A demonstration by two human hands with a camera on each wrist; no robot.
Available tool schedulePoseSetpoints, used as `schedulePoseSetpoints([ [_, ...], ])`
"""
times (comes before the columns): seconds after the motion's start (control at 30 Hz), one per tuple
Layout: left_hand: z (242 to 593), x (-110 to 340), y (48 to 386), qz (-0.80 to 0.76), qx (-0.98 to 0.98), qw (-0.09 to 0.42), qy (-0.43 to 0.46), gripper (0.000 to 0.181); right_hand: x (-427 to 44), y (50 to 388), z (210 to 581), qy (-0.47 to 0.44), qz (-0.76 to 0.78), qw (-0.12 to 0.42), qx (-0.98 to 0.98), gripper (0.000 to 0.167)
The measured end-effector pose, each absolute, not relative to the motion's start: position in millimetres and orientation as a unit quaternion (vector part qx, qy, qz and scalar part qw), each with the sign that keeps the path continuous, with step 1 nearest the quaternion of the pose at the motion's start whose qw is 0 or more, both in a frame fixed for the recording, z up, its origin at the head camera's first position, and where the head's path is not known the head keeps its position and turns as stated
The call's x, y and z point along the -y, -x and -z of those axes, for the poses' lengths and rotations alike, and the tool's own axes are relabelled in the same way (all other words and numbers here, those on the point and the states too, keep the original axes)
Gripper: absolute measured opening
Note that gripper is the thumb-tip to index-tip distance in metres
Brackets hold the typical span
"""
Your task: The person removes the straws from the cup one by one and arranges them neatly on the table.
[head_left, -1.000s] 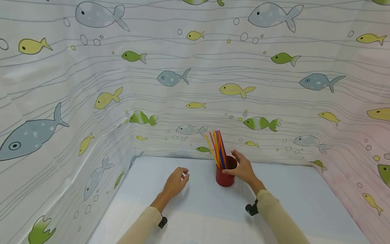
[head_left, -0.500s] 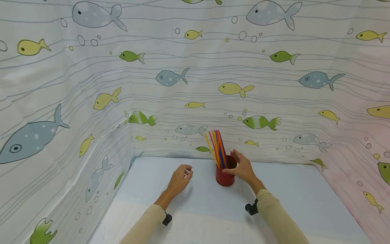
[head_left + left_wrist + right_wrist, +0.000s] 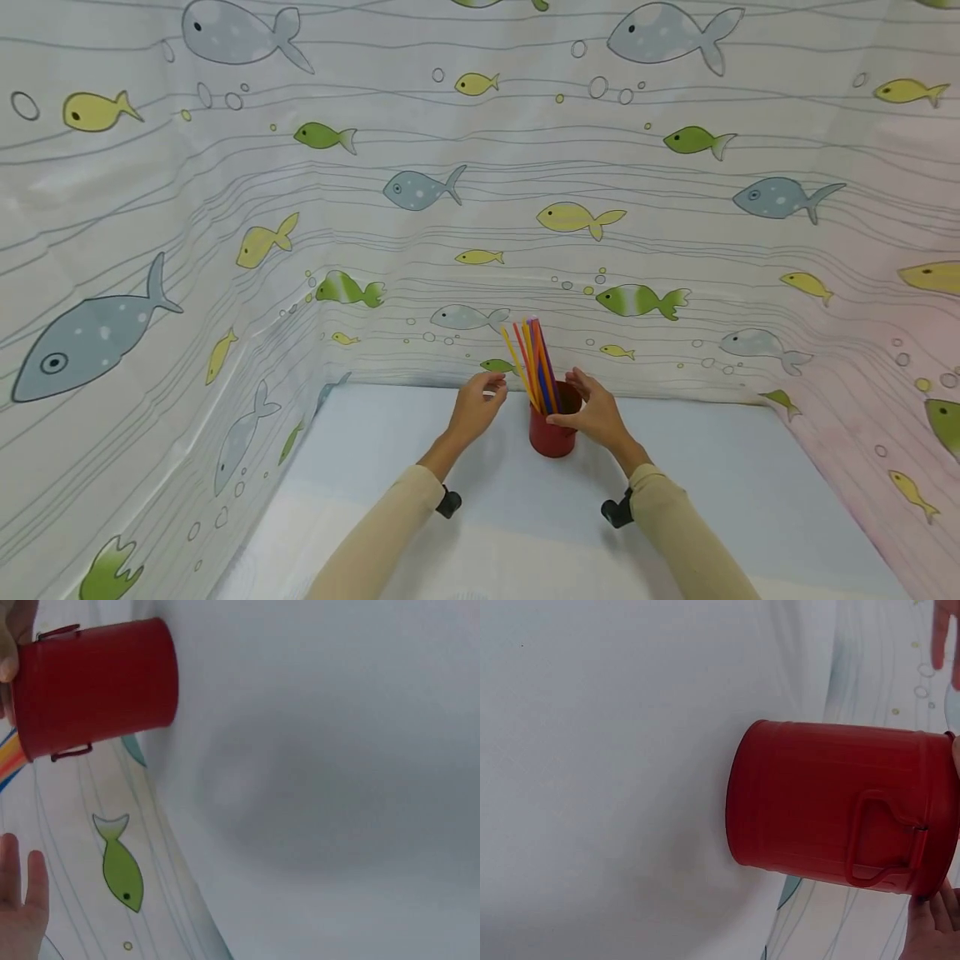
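A small red metal bucket (image 3: 552, 435) with side handles stands upright near the back of the table. Thin, straight, coloured sticks (image 3: 536, 367), possibly straws, lean to the left out of its top, in yellow, orange, red, blue and purple. My right hand (image 3: 596, 414) holds the bucket by its rim, thumb at the front and fingers at the far side. Just left of the sticks, my left hand (image 3: 477, 407) hovers with relaxed fingers, holding nothing. In the left wrist view, fingertips of the left hand (image 3: 22, 907) appear below the bucket (image 3: 97, 686), apart from it.
A white cloth with printed fish covers the table (image 3: 360, 500) and the back wall (image 3: 480, 192). Fish-patterned side walls stand at left (image 3: 135, 433) and right (image 3: 862, 375). The bucket is close to the table's back edge.
My left hand has moved forward and to the right, closer to the sticks. The right hand stays on the bucket's rim, and the bucket has hardly moved.
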State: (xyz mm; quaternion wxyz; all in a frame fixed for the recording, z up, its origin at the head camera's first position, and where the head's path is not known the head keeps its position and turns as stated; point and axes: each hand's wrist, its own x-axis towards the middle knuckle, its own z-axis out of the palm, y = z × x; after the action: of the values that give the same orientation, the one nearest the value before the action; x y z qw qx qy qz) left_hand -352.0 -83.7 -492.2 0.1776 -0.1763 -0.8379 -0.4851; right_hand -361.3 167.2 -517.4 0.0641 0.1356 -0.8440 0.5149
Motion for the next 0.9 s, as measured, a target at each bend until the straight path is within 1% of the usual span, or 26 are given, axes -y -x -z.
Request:
schedulePoseSetpoints([
  [0.2,488.2,65.0,359.5,0.507,0.829,0.163,0.170,0.029,-165.0,361.9,518.0,-0.136,-0.511,0.067,0.846,0.106],
  [0.37,488.9,54.4,362.2,0.520,0.823,0.167,0.156,0.033,-166.7,362.1,519.3,-0.137,-0.510,0.073,0.846,0.108],
  [0.63,493.3,47.9,365.4,0.588,0.789,0.158,0.083,0.028,-167.1,362.8,519.4,-0.133,-0.506,0.072,0.849,0.106],
  [0.9,494.6,45.6,368.5,0.629,0.762,0.143,0.061,0.024,-167.7,364.4,519.2,-0.134,-0.512,0.074,0.846,0.107],
])
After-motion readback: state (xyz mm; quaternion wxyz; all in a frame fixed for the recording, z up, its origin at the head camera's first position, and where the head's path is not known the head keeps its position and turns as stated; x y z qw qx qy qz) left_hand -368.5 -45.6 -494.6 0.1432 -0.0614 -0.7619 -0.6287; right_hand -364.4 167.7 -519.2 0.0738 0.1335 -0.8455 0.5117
